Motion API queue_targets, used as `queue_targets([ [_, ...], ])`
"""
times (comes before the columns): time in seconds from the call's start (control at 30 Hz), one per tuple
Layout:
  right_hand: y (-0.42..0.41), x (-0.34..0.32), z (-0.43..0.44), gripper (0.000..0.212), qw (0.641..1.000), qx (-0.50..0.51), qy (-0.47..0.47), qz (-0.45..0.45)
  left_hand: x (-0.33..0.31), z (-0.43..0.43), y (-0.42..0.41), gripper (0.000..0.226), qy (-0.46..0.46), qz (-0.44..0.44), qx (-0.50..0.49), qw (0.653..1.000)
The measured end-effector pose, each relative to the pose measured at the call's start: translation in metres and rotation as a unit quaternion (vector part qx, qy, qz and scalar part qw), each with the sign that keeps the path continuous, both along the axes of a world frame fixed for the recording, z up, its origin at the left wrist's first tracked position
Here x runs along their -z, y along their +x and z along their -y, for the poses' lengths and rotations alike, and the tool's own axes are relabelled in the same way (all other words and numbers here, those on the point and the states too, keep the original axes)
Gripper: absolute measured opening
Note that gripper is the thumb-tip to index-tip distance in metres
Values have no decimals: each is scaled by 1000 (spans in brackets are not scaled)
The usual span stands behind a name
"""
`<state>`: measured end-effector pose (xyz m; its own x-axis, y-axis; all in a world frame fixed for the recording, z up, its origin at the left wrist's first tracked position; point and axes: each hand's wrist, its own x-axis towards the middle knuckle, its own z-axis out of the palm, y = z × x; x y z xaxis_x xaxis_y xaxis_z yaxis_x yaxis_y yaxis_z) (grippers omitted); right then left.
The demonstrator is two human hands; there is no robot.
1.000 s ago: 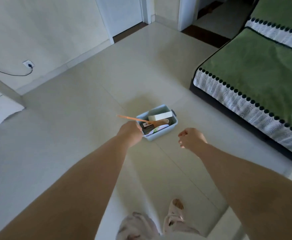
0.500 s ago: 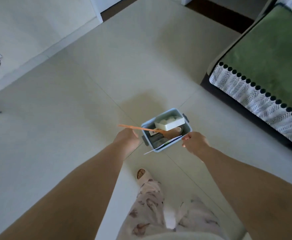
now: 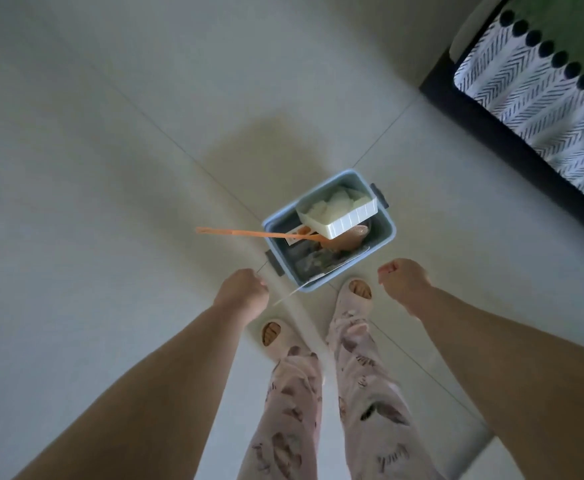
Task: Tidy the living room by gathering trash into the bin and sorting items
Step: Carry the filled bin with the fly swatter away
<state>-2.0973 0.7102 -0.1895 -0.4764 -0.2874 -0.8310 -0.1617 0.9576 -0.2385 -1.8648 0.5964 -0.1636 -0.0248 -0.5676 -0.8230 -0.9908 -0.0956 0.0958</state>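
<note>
The bin (image 3: 385, 230) is set on the floor (image 3: 110, 168), just beyond the slippers (image 3: 276, 336) and between the two hands. A white box (image 3: 339, 220) is propped tilted at its far side, and an orange stick (image 3: 242, 233) is laid across it, jutting out to the left. The left hand (image 3: 242, 292) and right hand (image 3: 404, 282) are held clenched near the bin but apart from it, with nothing seen gripped. A sofa (image 3: 543, 98) is seen at far right.
</note>
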Motion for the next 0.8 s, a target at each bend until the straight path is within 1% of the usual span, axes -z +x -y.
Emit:
queue_targets([
  [0.1,-16,51,21,27,1000,1,16,11,55,12,-21,25,2,9,-12,1000],
  [0.2,-35,97,38,31,999,-23,44,11,103,24,-39,16,-2,7,-34,999],
  [0.27,-46,123,48,35,997,-49,67,-1,131,29,-49,18,-7,8,-46,999],
  [0.3,-52,135,51,39,996,-49,72,-19,144,32,-51,16,-4,9,-46,999],
  [0.37,-63,163,58,47,995,-22,83,-48,174,36,-57,9,14,15,-29,999],
  [0.47,-74,199,67,60,994,0,92,-66,212,39,-60,9,42,40,13,998],
  [0.53,-78,219,71,66,993,8,92,-75,229,38,-62,12,50,51,16,997],
  [0.6,-80,233,73,68,993,3,85,-84,239,35,-63,14,37,50,-8,998],
  [0.67,-78,248,75,73,993,-7,80,-89,252,31,-59,14,31,45,-56,997],
  [0.77,-74,262,75,76,991,-16,83,-106,268,27,-53,24,37,36,-115,992],
  [0.8,-74,266,74,76,990,-16,85,-114,271,26,-52,20,38,31,-124,991],
])
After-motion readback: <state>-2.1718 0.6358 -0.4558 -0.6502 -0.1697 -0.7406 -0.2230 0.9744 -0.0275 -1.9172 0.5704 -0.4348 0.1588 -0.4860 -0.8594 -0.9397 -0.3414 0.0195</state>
